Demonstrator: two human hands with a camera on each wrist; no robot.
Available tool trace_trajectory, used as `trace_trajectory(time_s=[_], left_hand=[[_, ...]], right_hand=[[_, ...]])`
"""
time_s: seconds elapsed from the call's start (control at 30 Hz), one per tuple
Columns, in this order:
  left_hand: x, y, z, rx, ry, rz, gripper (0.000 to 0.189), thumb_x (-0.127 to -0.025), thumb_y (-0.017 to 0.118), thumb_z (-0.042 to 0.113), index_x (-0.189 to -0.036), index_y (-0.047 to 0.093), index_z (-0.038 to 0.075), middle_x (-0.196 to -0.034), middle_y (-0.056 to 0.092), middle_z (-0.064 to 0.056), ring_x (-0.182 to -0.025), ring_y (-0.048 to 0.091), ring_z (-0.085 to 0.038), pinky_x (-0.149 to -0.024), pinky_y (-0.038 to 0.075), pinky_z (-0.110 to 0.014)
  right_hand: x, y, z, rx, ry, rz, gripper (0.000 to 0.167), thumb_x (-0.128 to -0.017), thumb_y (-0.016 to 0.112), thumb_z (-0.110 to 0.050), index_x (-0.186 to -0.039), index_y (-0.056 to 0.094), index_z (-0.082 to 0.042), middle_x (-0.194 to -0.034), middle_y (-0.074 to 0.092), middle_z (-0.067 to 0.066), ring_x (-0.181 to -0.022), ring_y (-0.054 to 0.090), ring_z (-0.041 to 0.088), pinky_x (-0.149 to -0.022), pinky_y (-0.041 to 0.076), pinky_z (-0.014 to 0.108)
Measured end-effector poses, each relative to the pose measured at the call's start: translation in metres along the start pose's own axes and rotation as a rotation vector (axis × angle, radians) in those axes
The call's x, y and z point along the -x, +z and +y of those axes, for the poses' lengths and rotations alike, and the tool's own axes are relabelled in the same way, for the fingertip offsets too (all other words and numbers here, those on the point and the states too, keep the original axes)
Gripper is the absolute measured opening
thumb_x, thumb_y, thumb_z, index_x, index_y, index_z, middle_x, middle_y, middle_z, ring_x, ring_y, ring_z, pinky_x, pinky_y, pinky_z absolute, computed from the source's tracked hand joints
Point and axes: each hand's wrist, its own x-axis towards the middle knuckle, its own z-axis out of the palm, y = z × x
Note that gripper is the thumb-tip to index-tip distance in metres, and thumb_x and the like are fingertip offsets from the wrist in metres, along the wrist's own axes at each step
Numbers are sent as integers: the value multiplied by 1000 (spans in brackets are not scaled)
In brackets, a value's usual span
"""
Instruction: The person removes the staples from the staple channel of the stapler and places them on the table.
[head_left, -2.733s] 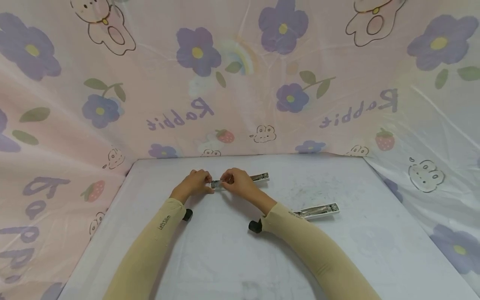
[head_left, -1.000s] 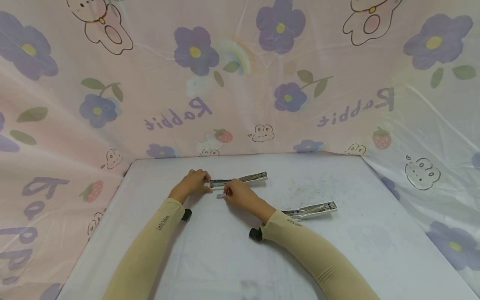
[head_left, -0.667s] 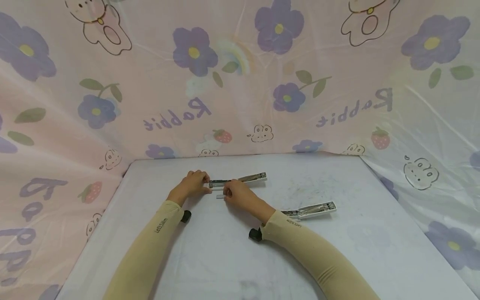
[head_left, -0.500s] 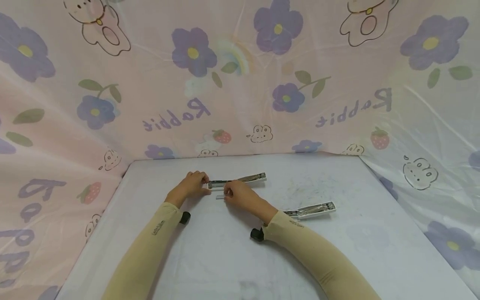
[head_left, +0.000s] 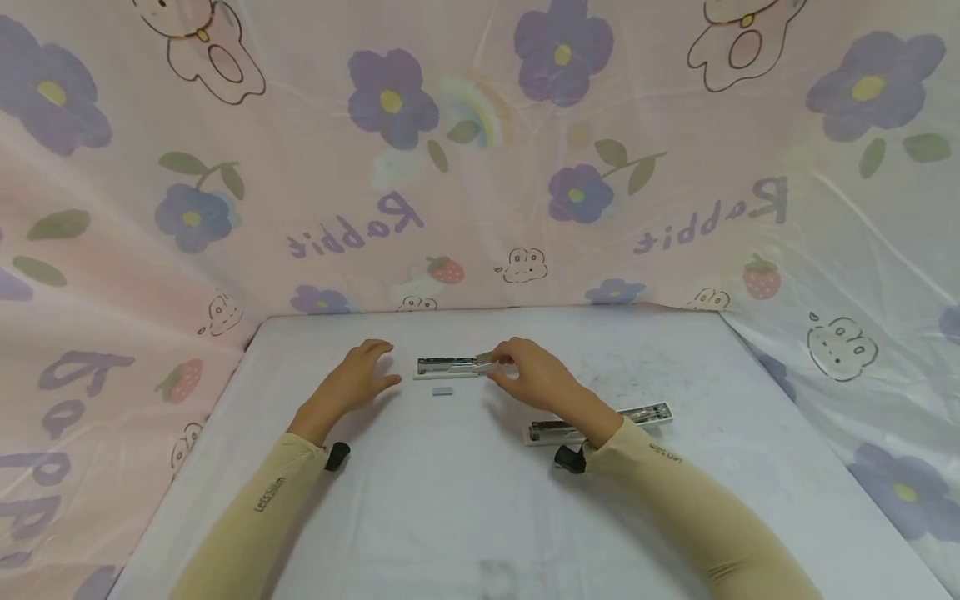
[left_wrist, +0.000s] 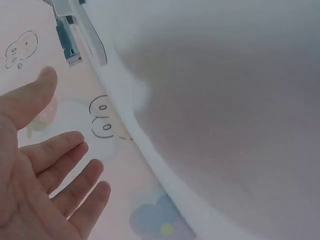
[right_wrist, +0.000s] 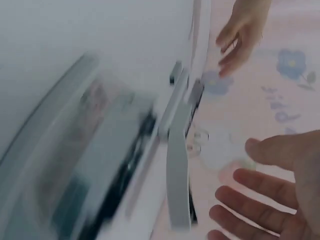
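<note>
An opened stapler (head_left: 447, 367) lies at the back middle of the table, its metal magazine showing. Just in front of it rests a small grey strip of staples (head_left: 442, 391). My left hand (head_left: 352, 387) hovers to the left of the stapler, fingers spread and holding nothing; the left wrist view shows the same. At the stapler's right end is my right hand (head_left: 536, 375), thumb and fingers parted around the raised cover, part of which it hides. In the right wrist view those fingers (right_wrist: 250, 210) look extended, with a gap to the stapler's cover (right_wrist: 177, 185).
A second opened stapler (head_left: 551, 432) lies nearer and to the right, partly covered by the right wrist. The white table (head_left: 435, 517) meets a patterned curtain (head_left: 480, 192) at its back and sides.
The right hand let go of the staple strip, leaving it on the table, and moved right to the stapler's cover. The left hand released the stapler's left end and drew back left.
</note>
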Motion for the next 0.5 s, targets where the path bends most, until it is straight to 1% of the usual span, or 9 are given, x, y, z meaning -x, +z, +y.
trace_trajectory(time_s=[0.13, 0.2, 0.27, 0.37, 0.5], left_hand=[[22, -5, -4, -115, 28, 83, 74, -103, 75, 32, -159, 42, -6, -166, 40, -24, -151, 38, -49, -122, 34, -64], [31, -7, -5, -160, 37, 108, 76, -103, 75, 33, -159, 42, -6, -165, 41, -25, -151, 38, -48, -123, 31, -62], [39, -10, -5, -186, 41, 125, 78, -102, 75, 35, -159, 42, -6, -165, 41, -25, -152, 37, -49, -126, 27, -62], [47, -15, -5, -213, 31, 137, 81, -102, 74, 42, -161, 40, -3, -169, 36, -24, -156, 30, -49, -128, 19, -63], [54, -20, -6, -249, -6, 157, 88, -101, 70, 56, -163, 40, 2, -174, 27, -21, -160, 19, -49, -127, 10, -69]], right_hand=[[19, -20, 22, 36, -11, 50, 41, -104, 73, -32, -135, 69, -5, -135, 70, 13, -130, 63, 35, -111, 49, 53], [29, -29, 33, 33, -2, 56, 47, -105, 72, -36, -139, 66, -6, -141, 67, 13, -136, 59, 37, -116, 45, 56], [40, -37, 45, 34, 5, 61, 52, -105, 71, -40, -143, 64, -7, -146, 65, 13, -140, 55, 38, -118, 41, 58], [57, -46, 63, 72, 11, 84, 58, -104, 72, -43, -148, 60, -7, -150, 61, 14, -144, 51, 40, -122, 32, 61], [80, -55, 85, 149, 26, 123, 67, -102, 73, -46, -154, 55, -7, -156, 55, 19, -151, 40, 45, -127, 17, 65]])
